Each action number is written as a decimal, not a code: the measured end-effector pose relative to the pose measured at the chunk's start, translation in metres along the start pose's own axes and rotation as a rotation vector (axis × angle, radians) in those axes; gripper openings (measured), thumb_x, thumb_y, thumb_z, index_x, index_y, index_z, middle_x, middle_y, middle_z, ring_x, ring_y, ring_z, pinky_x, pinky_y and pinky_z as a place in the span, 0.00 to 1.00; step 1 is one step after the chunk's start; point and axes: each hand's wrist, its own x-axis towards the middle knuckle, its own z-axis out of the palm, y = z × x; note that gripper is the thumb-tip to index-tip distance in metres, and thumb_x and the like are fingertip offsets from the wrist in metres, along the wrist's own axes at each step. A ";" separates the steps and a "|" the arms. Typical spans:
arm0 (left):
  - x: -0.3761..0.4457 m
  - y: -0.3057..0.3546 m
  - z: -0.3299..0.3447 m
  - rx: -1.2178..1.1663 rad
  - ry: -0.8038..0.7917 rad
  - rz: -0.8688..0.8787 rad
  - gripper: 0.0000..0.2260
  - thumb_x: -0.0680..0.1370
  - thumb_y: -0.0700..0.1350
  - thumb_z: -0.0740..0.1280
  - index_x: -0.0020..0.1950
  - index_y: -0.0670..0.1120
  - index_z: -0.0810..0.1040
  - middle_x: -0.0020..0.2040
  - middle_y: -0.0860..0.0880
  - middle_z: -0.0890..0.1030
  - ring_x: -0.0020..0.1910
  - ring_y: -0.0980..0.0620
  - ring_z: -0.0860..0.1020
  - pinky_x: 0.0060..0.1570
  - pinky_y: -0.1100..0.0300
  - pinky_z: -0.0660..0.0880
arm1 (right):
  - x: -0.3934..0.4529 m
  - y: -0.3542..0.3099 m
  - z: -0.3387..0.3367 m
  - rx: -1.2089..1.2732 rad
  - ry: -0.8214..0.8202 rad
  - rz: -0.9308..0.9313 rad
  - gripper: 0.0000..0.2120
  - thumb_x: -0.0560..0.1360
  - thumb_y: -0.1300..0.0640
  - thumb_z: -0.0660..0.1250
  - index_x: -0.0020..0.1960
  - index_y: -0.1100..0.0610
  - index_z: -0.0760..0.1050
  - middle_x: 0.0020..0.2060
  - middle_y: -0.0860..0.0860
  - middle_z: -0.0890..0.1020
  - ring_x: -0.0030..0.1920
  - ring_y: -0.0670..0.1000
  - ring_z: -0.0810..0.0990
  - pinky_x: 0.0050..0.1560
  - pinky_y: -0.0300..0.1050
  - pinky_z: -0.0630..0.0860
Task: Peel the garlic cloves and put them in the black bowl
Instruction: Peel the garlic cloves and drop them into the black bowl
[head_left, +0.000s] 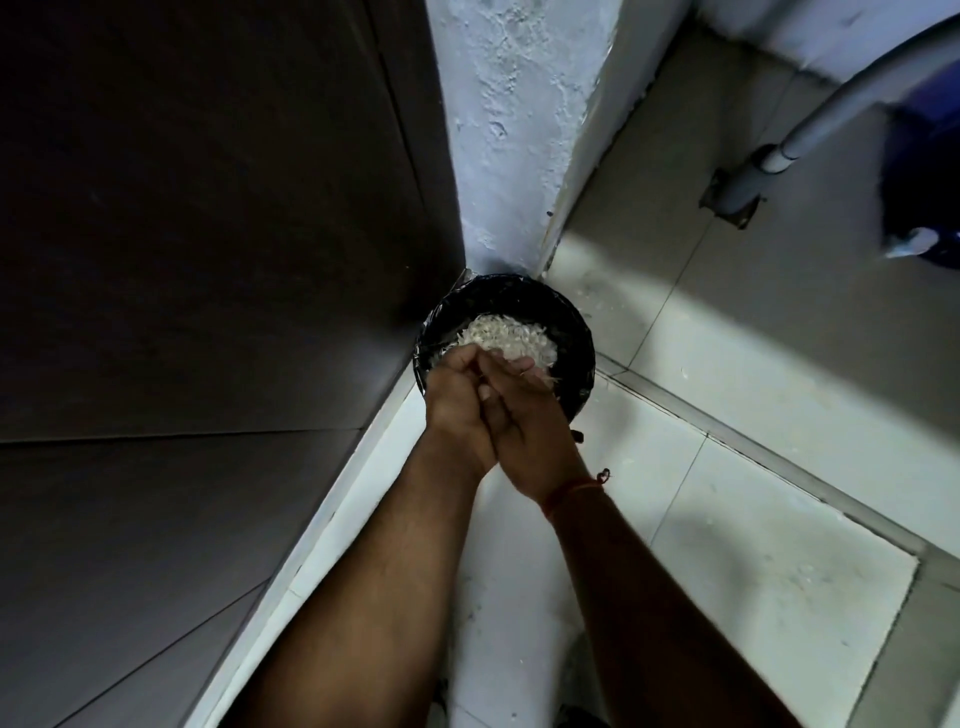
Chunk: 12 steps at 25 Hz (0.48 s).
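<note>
Both hands meet over the near rim of a black container (563, 322) that stands on the floor (727, 545) in a corner, against a dark panel (208, 208) on the left and a rough white wall (514, 104) behind. The container is lined with black plastic and holds a heap of pale garlic skins (506, 338); whether peeled cloves lie among them cannot be told. The left hand (457, 400) has its fingers curled inward, and the right hand (530, 421) lies pressed against it, fingers bent toward the heap. A few pale shreds (548, 380) stick out at the right fingertips, but what either hand holds is hidden. A red thread (574, 491) circles the right wrist. A grey pipe (831, 104) runs at the upper right beside a blue object (924, 171).
</note>
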 end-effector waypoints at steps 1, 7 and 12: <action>-0.001 0.002 -0.001 -0.007 -0.021 0.001 0.14 0.80 0.50 0.61 0.55 0.41 0.79 0.56 0.35 0.80 0.55 0.39 0.80 0.66 0.44 0.76 | -0.001 -0.001 0.000 -0.061 -0.007 0.039 0.27 0.82 0.48 0.49 0.77 0.55 0.69 0.75 0.55 0.72 0.77 0.54 0.67 0.78 0.57 0.60; -0.021 -0.004 -0.006 0.051 -0.048 0.059 0.13 0.80 0.43 0.63 0.57 0.38 0.82 0.54 0.41 0.84 0.49 0.44 0.84 0.53 0.54 0.82 | -0.015 -0.006 -0.007 -0.345 -0.047 0.022 0.33 0.75 0.50 0.48 0.80 0.52 0.63 0.80 0.53 0.64 0.81 0.56 0.58 0.80 0.56 0.52; -0.058 -0.002 -0.003 0.332 -0.020 0.264 0.13 0.81 0.43 0.64 0.63 0.46 0.83 0.53 0.50 0.87 0.49 0.51 0.84 0.44 0.60 0.80 | -0.052 -0.009 -0.016 -0.319 -0.007 0.193 0.28 0.80 0.51 0.53 0.78 0.55 0.67 0.76 0.58 0.70 0.76 0.62 0.68 0.71 0.60 0.69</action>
